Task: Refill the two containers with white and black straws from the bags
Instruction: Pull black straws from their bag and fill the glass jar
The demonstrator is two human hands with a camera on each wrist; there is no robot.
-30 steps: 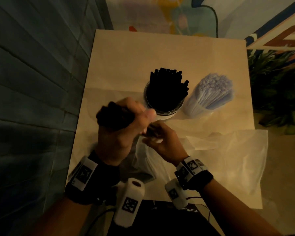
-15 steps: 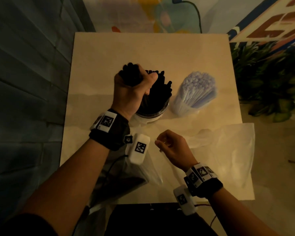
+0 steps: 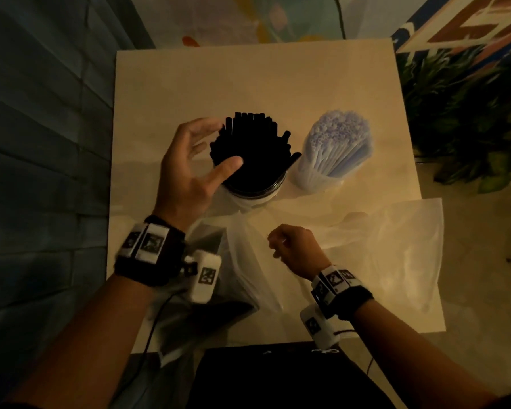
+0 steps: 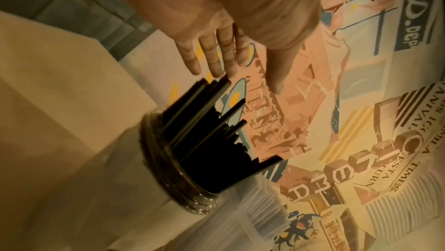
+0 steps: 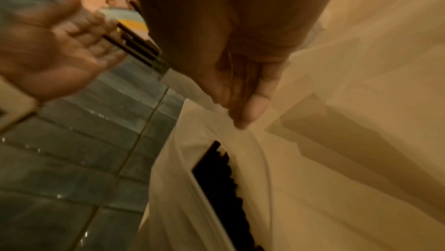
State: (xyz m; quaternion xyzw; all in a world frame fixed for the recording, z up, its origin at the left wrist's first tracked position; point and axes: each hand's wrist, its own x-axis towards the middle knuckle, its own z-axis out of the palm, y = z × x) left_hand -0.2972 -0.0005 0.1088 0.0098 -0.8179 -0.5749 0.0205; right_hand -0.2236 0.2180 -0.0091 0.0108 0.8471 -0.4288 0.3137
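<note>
A clear jar (image 3: 258, 192) packed with black straws (image 3: 257, 149) stands mid-table, and a clear container of white straws (image 3: 335, 149) stands to its right. My left hand (image 3: 223, 145) hovers open at the jar's left side, fingers spread by the straw tips and holding nothing; the left wrist view shows the same straight fingers (image 4: 213, 55) above the black straws (image 4: 204, 140). My right hand (image 3: 281, 246) is curled at the mouth of a plastic bag (image 3: 242, 278). In the right wrist view its fingertips (image 5: 240, 120) pinch the bag's film (image 5: 192, 207), with black straws (image 5: 216, 175) inside.
An empty-looking clear bag (image 3: 396, 255) lies flat on the table's right front. A dark tiled wall (image 3: 42, 172) borders the table's left, and plants (image 3: 469, 128) stand off its right side. The beige table top (image 3: 248, 78) stretches behind the containers.
My left hand carried a bundle of black straws from the bag up to the jar, let them go and now hangs open. The right hand stayed at the bag.
</note>
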